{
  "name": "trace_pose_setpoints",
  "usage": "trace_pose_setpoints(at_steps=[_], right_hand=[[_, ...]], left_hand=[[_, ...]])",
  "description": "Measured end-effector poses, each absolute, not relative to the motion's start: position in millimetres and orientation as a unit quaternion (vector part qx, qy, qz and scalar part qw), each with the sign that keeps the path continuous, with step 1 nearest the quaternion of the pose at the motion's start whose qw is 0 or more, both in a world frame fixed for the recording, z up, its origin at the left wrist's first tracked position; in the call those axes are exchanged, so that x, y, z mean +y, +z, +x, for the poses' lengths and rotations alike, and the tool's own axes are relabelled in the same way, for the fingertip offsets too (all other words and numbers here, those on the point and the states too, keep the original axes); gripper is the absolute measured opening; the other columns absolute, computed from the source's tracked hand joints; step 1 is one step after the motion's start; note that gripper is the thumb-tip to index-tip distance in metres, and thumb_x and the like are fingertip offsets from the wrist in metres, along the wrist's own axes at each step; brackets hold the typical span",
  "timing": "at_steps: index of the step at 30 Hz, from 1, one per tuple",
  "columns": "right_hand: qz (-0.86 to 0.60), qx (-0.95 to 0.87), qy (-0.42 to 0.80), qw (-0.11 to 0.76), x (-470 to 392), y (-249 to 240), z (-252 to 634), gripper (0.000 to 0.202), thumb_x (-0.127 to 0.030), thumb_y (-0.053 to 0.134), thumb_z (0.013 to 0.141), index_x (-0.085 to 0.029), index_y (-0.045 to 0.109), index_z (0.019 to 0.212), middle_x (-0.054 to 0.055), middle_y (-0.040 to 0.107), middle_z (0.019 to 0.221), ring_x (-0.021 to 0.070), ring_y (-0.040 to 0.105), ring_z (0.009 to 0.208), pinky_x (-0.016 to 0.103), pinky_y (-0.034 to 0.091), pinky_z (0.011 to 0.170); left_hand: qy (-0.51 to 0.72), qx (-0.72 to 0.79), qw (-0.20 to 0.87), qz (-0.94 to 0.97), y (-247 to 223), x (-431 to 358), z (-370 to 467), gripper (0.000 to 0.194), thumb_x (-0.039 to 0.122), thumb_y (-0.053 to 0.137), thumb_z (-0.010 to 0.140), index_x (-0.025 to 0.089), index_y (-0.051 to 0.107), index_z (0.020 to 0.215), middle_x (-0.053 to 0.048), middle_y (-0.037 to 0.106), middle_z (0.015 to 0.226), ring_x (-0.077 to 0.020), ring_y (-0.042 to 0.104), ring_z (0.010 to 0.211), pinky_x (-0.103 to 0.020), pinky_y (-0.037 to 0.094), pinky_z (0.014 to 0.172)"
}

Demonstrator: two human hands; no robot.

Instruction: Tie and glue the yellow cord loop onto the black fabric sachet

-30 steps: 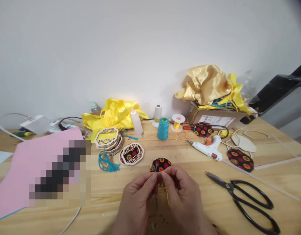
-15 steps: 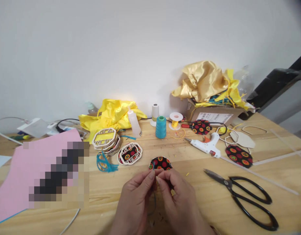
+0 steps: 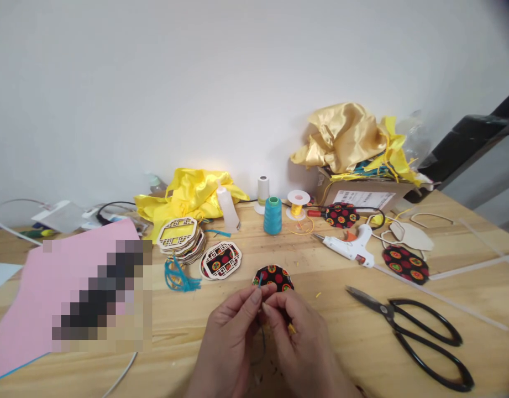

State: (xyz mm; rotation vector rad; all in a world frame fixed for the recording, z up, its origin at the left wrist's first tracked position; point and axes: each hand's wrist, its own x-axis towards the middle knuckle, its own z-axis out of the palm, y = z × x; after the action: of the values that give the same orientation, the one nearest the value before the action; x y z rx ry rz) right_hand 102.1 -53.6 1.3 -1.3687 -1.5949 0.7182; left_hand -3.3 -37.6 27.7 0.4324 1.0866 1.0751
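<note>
My left hand and my right hand are close together at the bottom centre. The left thumb and index finger pinch a thin blue cord, whose tip pokes up above them. The right thumb and finger are pressed together beside it; what is between them is too small to make out. Just beyond the fingertips a black fabric piece with red and orange flowers is partly covered by my hands. A dark strand hangs down between the palms.
Black-handled scissors and a white glue gun lie right. A blue thread cone stands behind my hands. Left are stacked wooden frames, a blue tassel and pink paper. A cardboard box stands at the back right.
The right fingertips have shifted slightly, and a little more of the flowered fabric shows beyond them. The whole view has moved very slightly.
</note>
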Motion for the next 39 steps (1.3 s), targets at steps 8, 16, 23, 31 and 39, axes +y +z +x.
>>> trace_pose_setpoints(at_steps=[8, 16, 23, 31, 39], right_hand=[[-0.549, -0.658, 0.279, 0.433, -55, 5, 103, 0.014, -0.014, 0.044, 0.085, -0.018, 0.055, 0.078, 0.001, 0.06, 0.074, 0.0112, 0.056, 0.066, 0.021, 0.043, 0.059], [-0.537, -0.638, 0.182, 0.521, -39, 23, 123, 0.015, -0.015, 0.058, 0.079, -0.02, 0.063, 0.092, 0.005, 0.059, 0.087, 0.0176, 0.054, 0.083, 0.031, 0.046, 0.072], [-0.514, -0.598, 0.366, 0.494, -31, 37, 126, 0.012, -0.009, 0.062, 0.072, -0.019, 0.066, 0.067, 0.0, 0.061, 0.07, 0.0143, 0.056, 0.073, 0.027, 0.045, 0.068], [-0.491, -0.511, 0.466, 0.529, -29, 45, 135, 0.013, -0.016, 0.055, 0.077, -0.016, 0.058, 0.065, 0.0, 0.06, 0.069, 0.0102, 0.054, 0.062, 0.023, 0.046, 0.06], [-0.379, -0.453, 0.551, 0.59, -31, 64, 148, 0.012, -0.022, 0.052, 0.083, -0.018, 0.053, 0.072, 0.002, 0.064, 0.067, 0.0099, 0.055, 0.054, 0.021, 0.043, 0.048]], left_hand=[[0.484, 0.489, 0.698, 0.198, 29, -36, -3, 0.017, 0.027, 0.071, 0.068, 0.015, 0.073, 0.079, -0.008, 0.073, 0.083, -0.019, 0.064, 0.081, -0.028, 0.047, 0.078], [0.493, 0.515, 0.63, 0.307, 29, -38, -5, 0.016, 0.027, 0.072, 0.066, 0.02, 0.075, 0.08, -0.001, 0.071, 0.071, -0.0148, 0.06, 0.071, -0.021, 0.046, 0.072], [0.407, 0.519, 0.554, 0.508, 34, -40, -7, 0.015, 0.026, 0.061, 0.076, 0.022, 0.075, 0.08, -0.002, 0.069, 0.074, -0.0185, 0.058, 0.074, -0.023, 0.043, 0.072], [0.382, 0.467, 0.43, 0.672, 29, -34, -15, 0.019, 0.02, 0.054, 0.081, 0.024, 0.073, 0.082, -0.005, 0.065, 0.075, -0.0217, 0.055, 0.084, -0.03, 0.042, 0.077], [0.34, 0.481, 0.151, 0.794, 16, -20, -26, 0.022, 0.015, 0.053, 0.079, 0.025, 0.072, 0.083, -0.009, 0.066, 0.099, -0.0274, 0.047, 0.102, -0.043, 0.039, 0.087]])
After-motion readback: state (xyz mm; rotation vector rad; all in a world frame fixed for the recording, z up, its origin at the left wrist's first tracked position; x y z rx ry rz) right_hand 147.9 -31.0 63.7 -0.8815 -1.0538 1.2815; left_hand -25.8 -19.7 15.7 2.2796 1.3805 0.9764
